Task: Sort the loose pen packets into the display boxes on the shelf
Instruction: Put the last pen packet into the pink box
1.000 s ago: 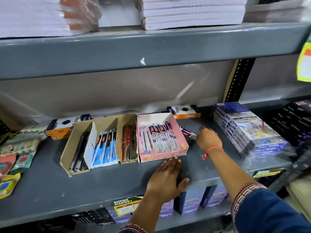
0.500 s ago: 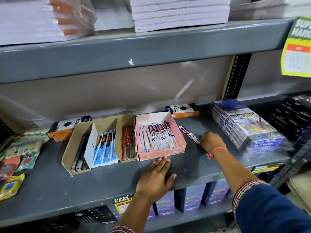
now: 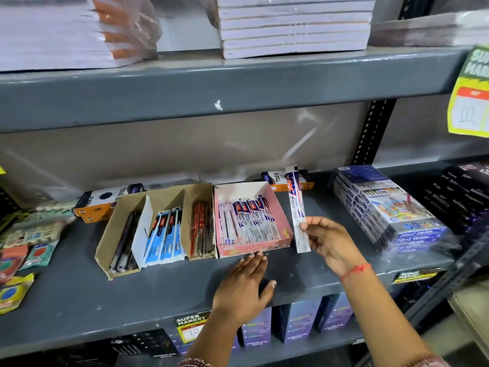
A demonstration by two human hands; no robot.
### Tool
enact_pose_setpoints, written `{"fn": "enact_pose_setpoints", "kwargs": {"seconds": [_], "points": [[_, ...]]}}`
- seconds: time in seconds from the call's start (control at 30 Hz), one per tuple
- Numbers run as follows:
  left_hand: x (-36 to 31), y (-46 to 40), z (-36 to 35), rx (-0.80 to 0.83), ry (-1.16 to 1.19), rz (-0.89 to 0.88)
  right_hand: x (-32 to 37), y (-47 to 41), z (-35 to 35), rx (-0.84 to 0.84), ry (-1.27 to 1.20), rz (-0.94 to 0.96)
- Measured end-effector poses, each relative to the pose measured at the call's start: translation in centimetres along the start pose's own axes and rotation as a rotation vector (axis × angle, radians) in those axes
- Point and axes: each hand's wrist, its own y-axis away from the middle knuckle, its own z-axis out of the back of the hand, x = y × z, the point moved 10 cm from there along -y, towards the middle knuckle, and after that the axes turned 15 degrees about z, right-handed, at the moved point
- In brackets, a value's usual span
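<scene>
Resting flat on the grey shelf (image 3: 79, 295) at its near edge, the left hand (image 3: 244, 288) lay palm down with fingers spread and fingertips just touching the front wall of the pink display box (image 3: 281, 223); it gripped nothing. To its right and slightly farther in, the right hand (image 3: 330, 243) pinched the near end of a blue-and-white pen packet (image 3: 297, 207) between thumb and fingers, the packet standing nearly upright, lifted clear of the shelf just right of the pink box. A second earlier that packet had lain flat on the shelf beside the box with the right hand reaching down to it; half a second earlier the hand was over it. So the pick-up was done, and since the printing matched the packets already lying in the pink box, dropping it in there looked like the remaining step. Left of the pink box sat a brown cardboard box (image 3: 111, 237) with dividers, holding dark, blue and red packets. Farther back lay two orange-and-black cartons (image 3: 105, 200), the right one partly hidden by the raised packet. Whether other loose pen packets remained could not be told. Small pouches at far left were cut off; the price tag at upper right was cropped.
</scene>
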Motion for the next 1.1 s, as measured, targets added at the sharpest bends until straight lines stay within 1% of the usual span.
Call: {"fn": "enact_pose_setpoints", "kwargs": {"seconds": [0.1, 0.23, 0.47, 0.6, 0.73, 0.8, 0.87, 1.0, 1.1], "points": [[0.0, 0.0, 0.2, -0.030, -0.011, -0.001, -0.2, 1.6, -1.6, 0.070, -0.080, 0.001], [0.0, 0.0, 0.4, -0.054, -0.023, -0.003, -0.1, 2.4, -2.4, 0.100, -0.098, 0.024], [-0.2, 0.1, 0.8, -0.079, -0.014, -0.015, -0.1, 2.7, -2.6, 0.087, -0.066, 0.044], [-0.2, 0.2, 0.8, -0.042, 0.015, -0.025, 0.0, 2.6, -2.5, 0.064, -0.019, 0.022], [-0.6, 0.2, 0.8, 0.010, 0.029, -0.083, 0.7, 1.3, -2.1, 0.015, 0.052, 0.019], [0.2, 0.4, 1.1, 0.004, 0.027, -0.079, 1.2, 0.0, -2.6, -0.001, 0.136, 0.033], [0.7, 0.6, 1.4, -0.019, 0.022, -0.085, 1.4, -1.5, -3.4, -0.001, 0.278, 0.053], [0.6, 1.0, 2.2, -0.080, 0.056, -0.108, 1.0, -4.1, -4.8, 0.025, 0.646, 0.108], [0.6, 1.1, 2.3, -0.059, 0.110, -0.100, 0.9, -5.3, -6.3, 0.073, 0.932, 0.159]]}}
